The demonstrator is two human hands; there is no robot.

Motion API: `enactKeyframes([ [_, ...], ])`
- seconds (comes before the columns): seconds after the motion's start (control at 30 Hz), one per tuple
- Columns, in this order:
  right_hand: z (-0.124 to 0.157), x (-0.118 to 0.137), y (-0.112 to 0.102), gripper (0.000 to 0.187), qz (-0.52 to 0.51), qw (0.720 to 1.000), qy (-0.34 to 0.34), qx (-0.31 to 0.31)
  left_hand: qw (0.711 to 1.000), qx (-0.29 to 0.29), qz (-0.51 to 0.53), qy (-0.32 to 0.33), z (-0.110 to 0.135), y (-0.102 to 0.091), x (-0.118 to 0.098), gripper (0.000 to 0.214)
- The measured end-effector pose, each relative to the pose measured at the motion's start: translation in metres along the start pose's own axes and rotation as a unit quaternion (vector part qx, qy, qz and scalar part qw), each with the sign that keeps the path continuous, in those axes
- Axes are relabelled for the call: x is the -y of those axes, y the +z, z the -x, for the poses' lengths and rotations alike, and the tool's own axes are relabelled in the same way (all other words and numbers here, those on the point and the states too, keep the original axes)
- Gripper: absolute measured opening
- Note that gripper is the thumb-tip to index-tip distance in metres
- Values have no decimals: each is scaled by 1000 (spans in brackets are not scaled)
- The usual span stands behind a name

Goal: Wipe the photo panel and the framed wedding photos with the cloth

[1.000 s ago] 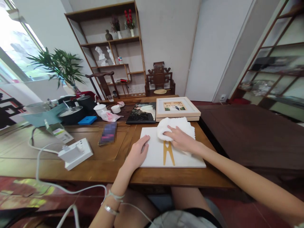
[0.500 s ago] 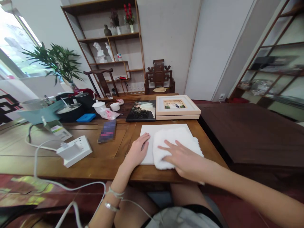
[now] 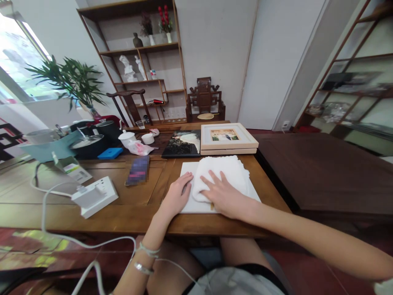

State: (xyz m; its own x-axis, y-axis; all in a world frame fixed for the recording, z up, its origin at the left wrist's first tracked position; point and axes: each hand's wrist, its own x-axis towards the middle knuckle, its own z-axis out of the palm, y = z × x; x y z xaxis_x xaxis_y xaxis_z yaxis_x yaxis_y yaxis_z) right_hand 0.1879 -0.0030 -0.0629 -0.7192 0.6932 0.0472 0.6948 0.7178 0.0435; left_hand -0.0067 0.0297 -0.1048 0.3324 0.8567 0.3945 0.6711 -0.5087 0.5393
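My left hand (image 3: 178, 194) lies flat on the left edge of a white rectangular board (image 3: 188, 207), fingers stretched out and holding nothing. A folded, fluffy white towel (image 3: 229, 167) covers much of the board. On top of it, my right hand (image 3: 222, 194) presses down with spread fingers and keeps hold of the towel near its front edge. A small tan patch shows on the board just below that hand. The rest of the board's surface under the towel is hidden.
Behind the board are a dark photo panel (image 3: 181, 144) and stacked light wooden picture frames (image 3: 229, 138). To the left lie a blurred phone-like item (image 3: 137, 171), a white power strip (image 3: 95, 197) with a cable, a blue box (image 3: 110, 153) and a white teapot (image 3: 127, 137).
My right hand and the towel have slid away from me and slightly left over the board, baring its front edge and right corner. My left hand stays in place.
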Motion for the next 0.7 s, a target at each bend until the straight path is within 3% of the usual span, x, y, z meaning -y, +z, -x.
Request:
enactKeyframes([
  [0.13,32,28,-3,40,-26,996,-86,-10,1000,9,-4,4,0,-2,0,38],
  [0.27,41,27,-9,40,-76,989,-126,-3,1000,21,-5,6,0,-3,-1,40],
  [0.4,22,4,-16,57,-100,992,-77,14,1000,20,-3,1,0,-3,0,39],
  [0.53,-10,-18,-15,58,-89,996,-7,6,1000,7,8,0,0,-2,-1,40],
  [0.7,-34,-13,-9,53,-62,997,35,-14,999,-41,25,-8,1,-3,-5,46],
])
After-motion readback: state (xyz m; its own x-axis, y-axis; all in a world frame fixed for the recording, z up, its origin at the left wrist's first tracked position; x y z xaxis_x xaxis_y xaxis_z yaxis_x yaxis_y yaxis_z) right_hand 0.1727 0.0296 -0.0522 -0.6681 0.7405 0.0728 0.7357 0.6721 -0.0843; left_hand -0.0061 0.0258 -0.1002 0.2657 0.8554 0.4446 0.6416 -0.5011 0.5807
